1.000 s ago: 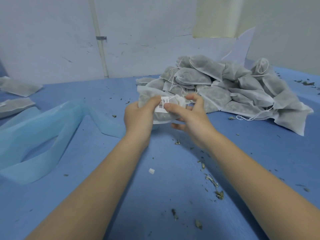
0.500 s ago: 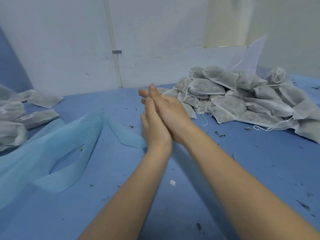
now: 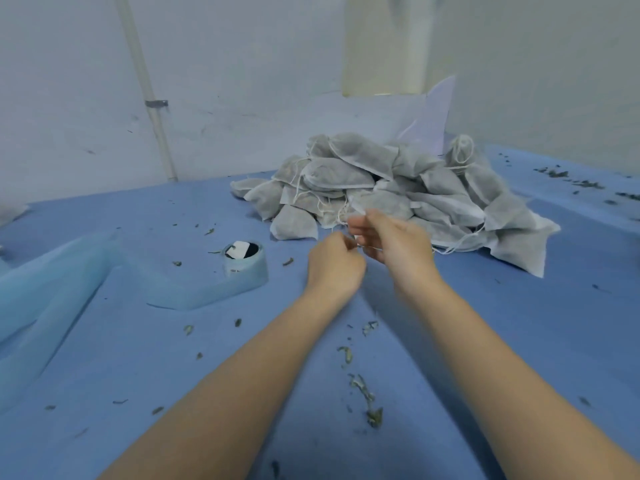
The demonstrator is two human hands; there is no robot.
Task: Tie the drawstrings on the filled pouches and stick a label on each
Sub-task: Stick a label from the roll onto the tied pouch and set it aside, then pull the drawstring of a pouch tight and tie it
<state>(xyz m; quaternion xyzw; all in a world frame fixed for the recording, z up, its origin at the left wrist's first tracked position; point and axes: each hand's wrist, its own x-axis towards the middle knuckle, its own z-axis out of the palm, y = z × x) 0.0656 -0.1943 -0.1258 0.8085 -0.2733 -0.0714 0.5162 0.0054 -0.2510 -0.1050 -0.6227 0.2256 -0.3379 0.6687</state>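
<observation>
Covering the table, blue cloth (image 3: 519,323) meets grey walls (image 3: 69,81); both hands (image 3: 367,251) pinch pouch drawstrings (image 3: 343,216).

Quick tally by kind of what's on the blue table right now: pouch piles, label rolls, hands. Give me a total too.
Pile of filled pouches: 1 (the pouches overlap too much to count singly)
Label roll: 1
Hands: 2, left hand and right hand, both working at the pile's near edge
Total: 4
</observation>
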